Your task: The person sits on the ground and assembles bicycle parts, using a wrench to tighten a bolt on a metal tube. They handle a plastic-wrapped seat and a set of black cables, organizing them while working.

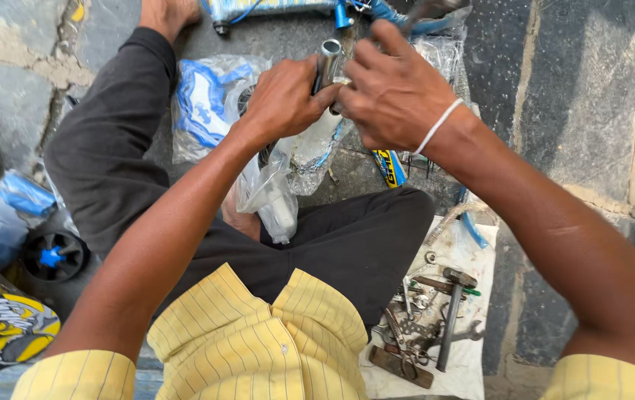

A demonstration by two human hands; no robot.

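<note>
At the bottom of the frame sit the yellow striped shirt (258, 344) and its two cuffs, with dark trousers (184, 215) over crossed legs just above. To the lower right, a white cloth (473, 370) lies on the stone pavement (584, 89) and carries a hammer (452, 315), a wrench and other small rusty tools. At the lower left stand a small black wheel with a blue hub (52, 255) and a yellow-and-black printed piece (2, 333). Higher, near the centre, both forearms meet. The left hand (284, 100) is closed around a short metal tube (328, 63), which stands nearly upright in the upper middle of the frame; clear plastic wrapping (276, 189) hangs from it down to the lap. The right hand (395, 92), a white band on its wrist, curls its fingers against the tube's other side, touching it. Behind, at the top edge, lie blue bicycle parts in plastic (202, 104) and a bare foot (165, 15).
</note>
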